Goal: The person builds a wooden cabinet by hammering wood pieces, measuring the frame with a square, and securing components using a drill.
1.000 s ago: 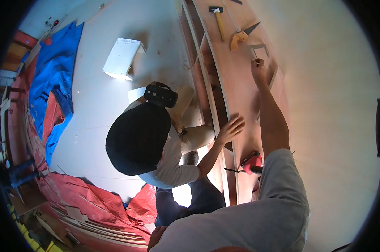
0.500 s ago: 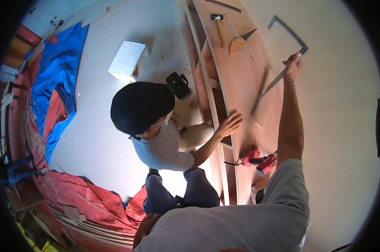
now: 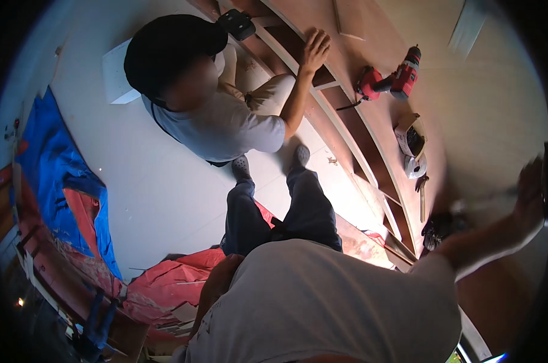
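Blurred fingers of the right hand [image 3: 530,187] show at the far right edge; I cannot tell whether they close on the smeared, straight grey bar [image 3: 495,195] beside them. The left hand's [image 3: 226,270] fingers are indistinct. Red-and-black power tools [image 3: 404,81] rest on smooth brown plywood [image 3: 387,130].

Drill [image 3: 405,80] and box [image 3: 401,130] on cabinet [image 3: 380,124] (box nearer), co-worker [image 3: 204,124] to the left, tarpaulin [image 3: 51,160] on floor [image 3: 165,193] farther left.
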Demonstrator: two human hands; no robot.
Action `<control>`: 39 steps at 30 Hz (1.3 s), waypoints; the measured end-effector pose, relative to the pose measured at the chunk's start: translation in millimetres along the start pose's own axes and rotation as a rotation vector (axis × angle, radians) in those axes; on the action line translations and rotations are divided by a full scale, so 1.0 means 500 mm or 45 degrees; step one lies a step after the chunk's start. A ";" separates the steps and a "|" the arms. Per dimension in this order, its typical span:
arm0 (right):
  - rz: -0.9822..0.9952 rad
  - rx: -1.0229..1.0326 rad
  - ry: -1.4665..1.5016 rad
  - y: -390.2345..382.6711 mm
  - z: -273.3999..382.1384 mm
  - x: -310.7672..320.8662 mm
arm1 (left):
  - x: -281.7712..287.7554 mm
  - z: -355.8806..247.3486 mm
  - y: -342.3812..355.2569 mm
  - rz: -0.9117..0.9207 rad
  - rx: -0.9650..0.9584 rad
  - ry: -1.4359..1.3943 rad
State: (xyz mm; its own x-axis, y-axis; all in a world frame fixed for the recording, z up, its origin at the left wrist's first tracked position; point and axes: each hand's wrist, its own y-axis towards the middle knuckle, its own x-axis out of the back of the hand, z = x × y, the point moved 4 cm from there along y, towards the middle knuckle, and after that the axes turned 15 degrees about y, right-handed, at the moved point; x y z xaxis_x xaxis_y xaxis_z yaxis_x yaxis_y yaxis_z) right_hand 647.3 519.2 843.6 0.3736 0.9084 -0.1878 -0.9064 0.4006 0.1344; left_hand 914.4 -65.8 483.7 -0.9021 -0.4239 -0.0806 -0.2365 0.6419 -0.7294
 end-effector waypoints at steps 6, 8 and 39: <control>0.369 -0.518 -0.866 -0.431 -0.350 0.120 | -0.024 0.031 0.096 0.216 -0.094 0.008; 0.653 -0.594 -1.283 -0.460 -0.532 0.106 | -0.044 0.018 0.179 0.167 -0.025 0.089; 0.492 -0.700 0.779 -0.508 -1.440 0.072 | 0.284 -0.136 1.183 -1.899 -1.660 0.564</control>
State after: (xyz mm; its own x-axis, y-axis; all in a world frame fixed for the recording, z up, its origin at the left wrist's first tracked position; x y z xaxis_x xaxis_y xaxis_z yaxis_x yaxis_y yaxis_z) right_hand 749.1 363.7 102.3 -0.0036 0.6824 -0.7310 -0.9718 -0.1747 -0.1583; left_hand 621.7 297.2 87.3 0.2417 -0.9273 0.2858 -0.6143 0.0818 0.7848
